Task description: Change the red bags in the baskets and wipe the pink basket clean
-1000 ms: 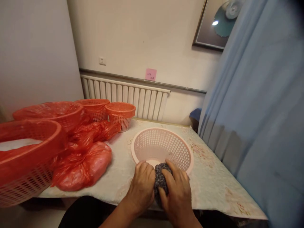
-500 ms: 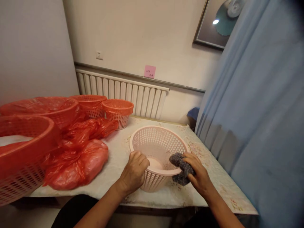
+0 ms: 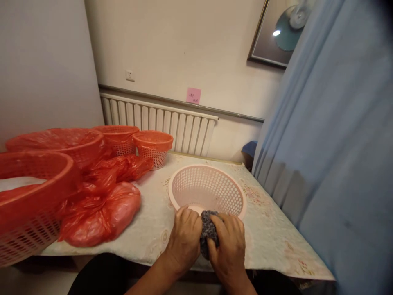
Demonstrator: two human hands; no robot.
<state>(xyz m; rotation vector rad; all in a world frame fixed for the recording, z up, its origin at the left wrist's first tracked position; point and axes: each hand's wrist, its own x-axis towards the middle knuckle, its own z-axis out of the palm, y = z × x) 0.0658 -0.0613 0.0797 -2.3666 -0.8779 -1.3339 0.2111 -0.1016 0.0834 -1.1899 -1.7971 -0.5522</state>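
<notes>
A pale pink plastic basket (image 3: 206,178) with a lattice wall stands upright on the cloth-covered table, its mouth facing up. My left hand (image 3: 187,233) is closed over the near rim of the basket. Right beside it, my right hand (image 3: 229,241) grips a dark grey speckled cloth (image 3: 209,233) folded over the same near rim. The fingers of both hands are bent, and the two hands almost touch with the cloth between them. Much of the basket's near wall is hidden behind my hands.
To the left stand several baskets lined with red plastic bags, among them a small basket (image 3: 153,145) near the radiator (image 3: 159,121). A filled red plastic bag (image 3: 104,217) lies on the floral tablecloth (image 3: 153,229). A blue curtain (image 3: 322,143) hangs along the right side.
My right hand has moved left with the cloth along the rim, from the basket's right side to its near edge, next to my left hand. My left hand still holds the rim.
</notes>
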